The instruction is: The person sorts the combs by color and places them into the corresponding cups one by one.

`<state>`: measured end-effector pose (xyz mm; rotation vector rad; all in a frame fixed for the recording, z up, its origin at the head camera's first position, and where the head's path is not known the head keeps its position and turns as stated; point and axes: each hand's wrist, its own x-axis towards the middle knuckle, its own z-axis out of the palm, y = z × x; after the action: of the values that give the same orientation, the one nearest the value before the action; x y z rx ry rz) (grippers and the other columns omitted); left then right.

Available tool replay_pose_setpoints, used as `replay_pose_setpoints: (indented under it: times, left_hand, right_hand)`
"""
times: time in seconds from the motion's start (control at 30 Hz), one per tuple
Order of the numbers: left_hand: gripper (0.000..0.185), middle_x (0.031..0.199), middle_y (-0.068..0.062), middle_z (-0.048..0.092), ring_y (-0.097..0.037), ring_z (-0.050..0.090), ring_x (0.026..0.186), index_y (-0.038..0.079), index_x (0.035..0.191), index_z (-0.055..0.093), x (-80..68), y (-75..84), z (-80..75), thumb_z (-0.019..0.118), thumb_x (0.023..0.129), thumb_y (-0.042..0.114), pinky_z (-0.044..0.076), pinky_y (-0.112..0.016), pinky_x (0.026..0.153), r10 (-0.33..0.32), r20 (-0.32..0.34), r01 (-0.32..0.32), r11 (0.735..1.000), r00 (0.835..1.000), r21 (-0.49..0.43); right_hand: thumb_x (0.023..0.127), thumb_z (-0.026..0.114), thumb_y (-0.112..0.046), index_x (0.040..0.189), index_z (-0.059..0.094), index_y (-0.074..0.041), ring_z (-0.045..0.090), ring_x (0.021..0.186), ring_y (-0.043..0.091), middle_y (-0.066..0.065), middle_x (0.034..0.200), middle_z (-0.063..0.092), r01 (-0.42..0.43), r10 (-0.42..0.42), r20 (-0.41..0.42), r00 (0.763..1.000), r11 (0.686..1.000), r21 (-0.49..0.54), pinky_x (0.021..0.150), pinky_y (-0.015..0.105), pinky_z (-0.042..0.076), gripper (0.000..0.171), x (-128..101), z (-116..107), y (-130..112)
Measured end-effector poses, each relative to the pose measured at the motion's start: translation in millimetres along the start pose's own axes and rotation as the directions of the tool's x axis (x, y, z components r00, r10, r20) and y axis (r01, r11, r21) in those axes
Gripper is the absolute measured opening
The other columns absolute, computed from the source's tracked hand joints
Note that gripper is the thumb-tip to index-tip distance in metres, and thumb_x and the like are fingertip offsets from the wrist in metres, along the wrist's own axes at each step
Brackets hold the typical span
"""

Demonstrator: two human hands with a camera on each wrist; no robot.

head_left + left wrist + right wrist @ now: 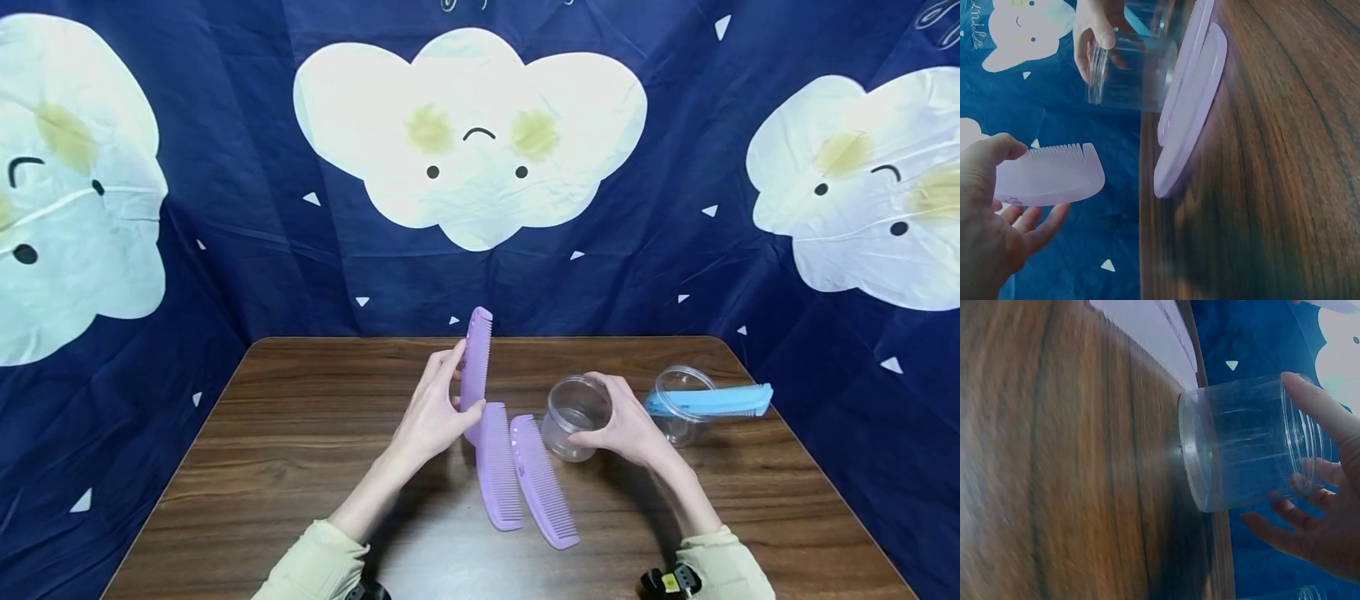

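Note:
My left hand (437, 410) pinches a purple comb (475, 358) between thumb and fingers, held upright above the table. In the left wrist view that comb (1054, 175) has its teeth facing up. Two more purple combs lie on the wood: one comb (498, 467) just below the raised one, another comb (543, 483) to its right. With thumb and fingers around its threaded rim, my right hand (618, 421) grips a clear jar (573, 417). The right wrist view shows nothing inside this jar (1241, 444).
A second clear jar (678, 429) stands to the right, with light blue combs (712, 402) leaning out of its mouth over the right side. The brown wooden table (300, 417) ends at a dark blue curtain (247, 167) printed with clouds.

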<state>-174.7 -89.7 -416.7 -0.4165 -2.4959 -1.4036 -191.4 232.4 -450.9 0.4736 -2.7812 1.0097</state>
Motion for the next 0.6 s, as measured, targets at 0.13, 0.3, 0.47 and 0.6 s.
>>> replay_pose_setpoints:
  times: [0.13,0.3,0.47,0.6]
  left_hand:
    - [0.093,0.144,-0.008,0.049,-0.023,0.059,0.117,0.014,0.16,0.036,2.4,4.2,2.8,0.081,0.08,0.008,0.062,-0.041,0.08,0.042,-0.023,-0.042,0.999,0.999,-0.025]
    - [0.092,0.145,-0.008,0.049,-0.024,0.058,0.118,0.014,0.161,0.036,5.1,10.6,7.5,0.079,0.08,0.006,0.063,-0.041,0.082,0.074,-0.032,-0.076,0.995,0.997,-0.067]
    - [0.091,0.146,-0.009,0.048,-0.024,0.056,0.119,0.013,0.16,0.036,8.0,18.9,12.6,0.078,0.08,0.004,0.063,-0.04,0.084,0.101,-0.042,-0.105,0.989,0.994,-0.102]
    - [0.092,0.146,-0.01,0.048,-0.025,0.055,0.12,0.014,0.161,0.035,10.6,25.6,17.9,0.077,0.08,0.004,0.063,-0.04,0.085,0.129,-0.045,-0.134,0.983,0.991,-0.128]
  right_hand:
    - [0.06,0.098,-0.038,0.145,0.05,-0.009,0.057,0.123,0.031,0.016,0.136,0.056,-0.006,0.006,-0.01,1.0,1.0,0.006,0.101,0.051,0.049,0.102,-2,5,-4]
    - [0.06,0.098,-0.041,0.145,0.051,-0.01,0.057,0.125,0.033,0.016,0.137,0.057,-0.01,0.011,-0.023,1.0,1.0,0.023,0.102,0.053,0.048,0.102,-4,11,-7]
    - [0.06,0.098,-0.041,0.146,0.052,-0.012,0.058,0.127,0.033,0.014,0.139,0.057,-0.006,0.008,-0.039,0.999,0.999,0.044,0.102,0.054,0.048,0.102,-7,18,-11]
    - [0.06,0.098,-0.04,0.147,0.051,-0.013,0.059,0.126,0.033,0.014,0.14,0.057,-0.019,0.022,-0.039,0.999,0.997,0.077,0.104,0.054,0.048,0.102,-8,22,-14]
